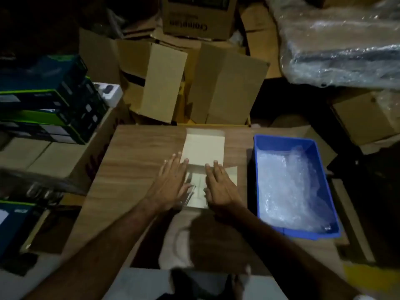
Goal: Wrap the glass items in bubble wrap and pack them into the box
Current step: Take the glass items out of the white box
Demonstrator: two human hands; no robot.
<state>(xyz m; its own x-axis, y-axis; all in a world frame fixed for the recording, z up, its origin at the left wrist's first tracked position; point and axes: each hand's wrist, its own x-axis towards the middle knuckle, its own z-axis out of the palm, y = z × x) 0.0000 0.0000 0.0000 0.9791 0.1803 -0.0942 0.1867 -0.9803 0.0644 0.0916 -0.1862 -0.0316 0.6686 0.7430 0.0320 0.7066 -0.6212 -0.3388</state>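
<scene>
A small white cardboard box [203, 148] lies in the middle of the wooden table [134, 161], its lid folded open away from me. My left hand [171, 180] lies flat with straight fingers on the box's left side flap. My right hand [218, 182] lies flat on the right side flap. Between the two hands the box's inside [198, 187] shows something pale; a clear, glassy edge [191, 193] shows by my left thumb. A blue plastic bin [257, 169] to the right holds crumpled bubble wrap [290, 185].
Brown cartons [164, 83] are piled behind the table. Stacked dark retail boxes [47, 98] stand at the left. A large roll of bubble wrap [342, 46] lies at the top right. More cartons [365, 118] sit at the right. The room is dim.
</scene>
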